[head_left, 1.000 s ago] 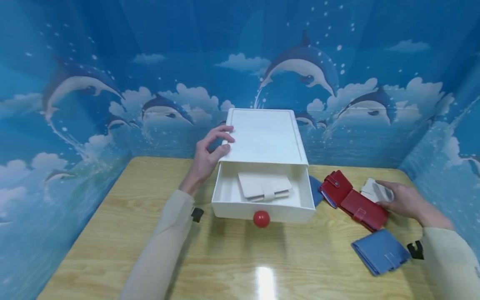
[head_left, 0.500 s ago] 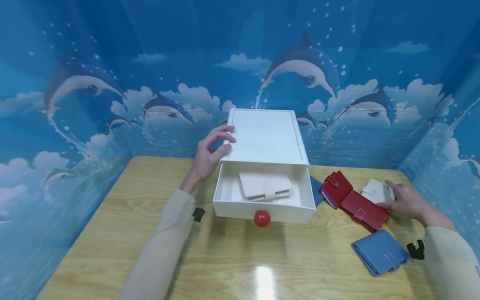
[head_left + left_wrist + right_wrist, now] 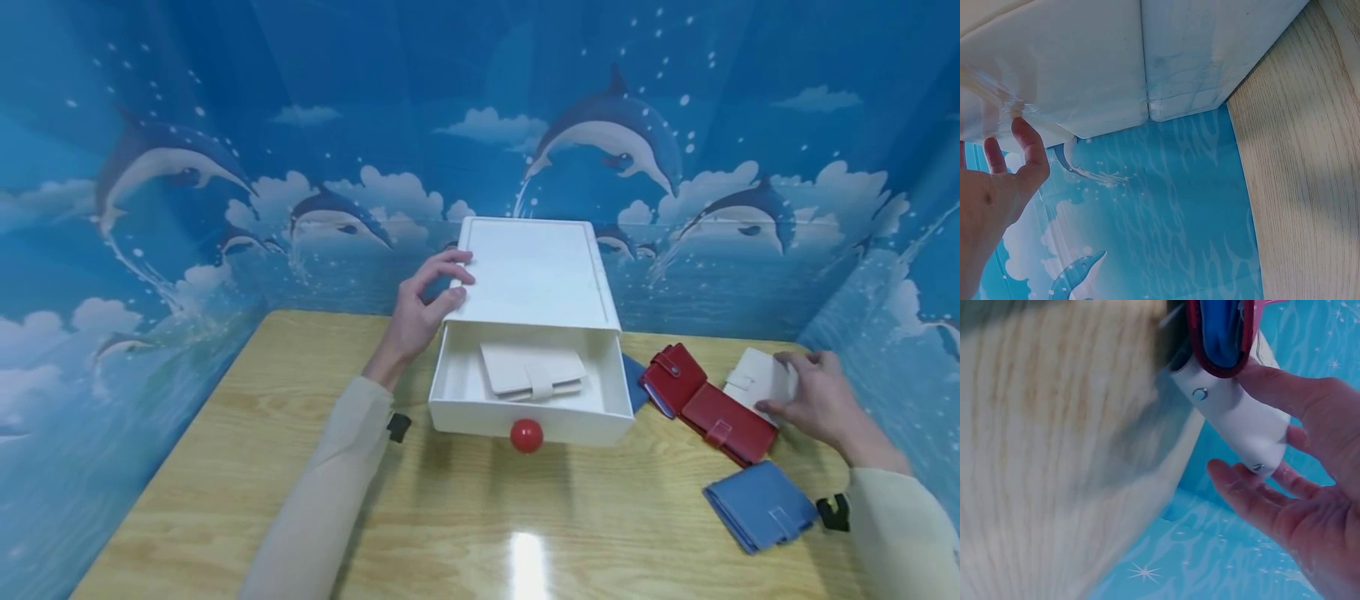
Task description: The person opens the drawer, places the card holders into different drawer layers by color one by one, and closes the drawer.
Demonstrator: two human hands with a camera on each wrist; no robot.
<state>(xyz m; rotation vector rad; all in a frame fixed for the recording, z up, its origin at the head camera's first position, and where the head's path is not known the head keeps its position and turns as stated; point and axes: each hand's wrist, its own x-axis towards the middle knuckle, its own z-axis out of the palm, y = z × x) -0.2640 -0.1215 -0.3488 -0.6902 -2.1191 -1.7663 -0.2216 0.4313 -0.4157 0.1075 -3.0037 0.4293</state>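
Note:
A white drawer box (image 3: 531, 271) stands with its drawer (image 3: 480, 418) pulled out, a red round knob (image 3: 527, 435) on its front. Inside the drawer lies a white wallet (image 3: 532, 371) with a strap. My left hand (image 3: 422, 310) rests its fingertips and thumb on the box's left edge; in the left wrist view the fingers (image 3: 1034, 150) touch its white surface. At the right, my right hand (image 3: 821, 400) holds another white wallet (image 3: 756, 377) between thumb and fingers. In the right wrist view this wallet (image 3: 1238, 422) shows metal snaps, its end between the fingers.
Two red wallets (image 3: 675, 375) (image 3: 727, 423) lie together beside the held one. A blue wallet (image 3: 761, 507) lies nearer on the wooden table (image 3: 615, 525). Another blue piece (image 3: 634, 382) shows partly behind the drawer's right side. A dolphin-print curtain (image 3: 420, 100) surrounds the table.
My right hand has shifted its hold on the white wallet, its fingers rising and moving slightly back, so more of the wallet shows. My left hand stays on the box.

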